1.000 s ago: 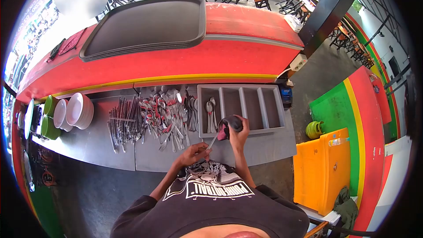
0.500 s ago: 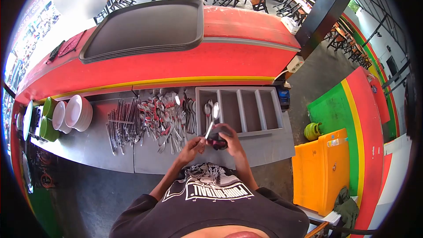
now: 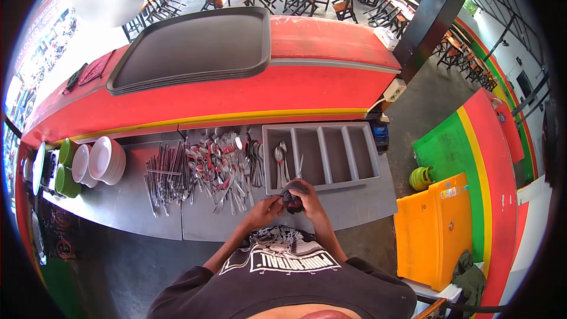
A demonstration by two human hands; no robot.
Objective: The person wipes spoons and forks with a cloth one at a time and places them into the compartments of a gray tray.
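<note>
My right hand (image 3: 307,198) is closed round a dark cloth (image 3: 292,199) in front of the grey divided tray (image 3: 367,181). A thin metal utensil (image 3: 300,166) sticks up from the cloth, seen nearly edge-on. Beside the cloth, the fingers of my left hand (image 3: 267,210) are pressed together; what they grip is too small to tell. Spoons (image 3: 279,155) lie in the tray's leftmost compartment. Left of the tray, a loose pile of spoons and forks (image 3: 221,162) is spread on the metal counter (image 3: 130,207), next to a heap of thin metal cutlery (image 3: 162,177).
White bowls (image 3: 107,159) and green bowls (image 3: 67,182) stand at the counter's left. Dark serving trays (image 3: 195,44) are stacked on the red ledge (image 3: 331,85) ahead. A dark blue box (image 3: 380,137) sits right of the divided tray. An orange container (image 3: 434,230) stands at the right.
The spoon that stood bowl-up between my hands no longer shows its bowl; a narrow utensil end rises from the cloth. My hands appear slightly lower, and the view has shifted a little.
</note>
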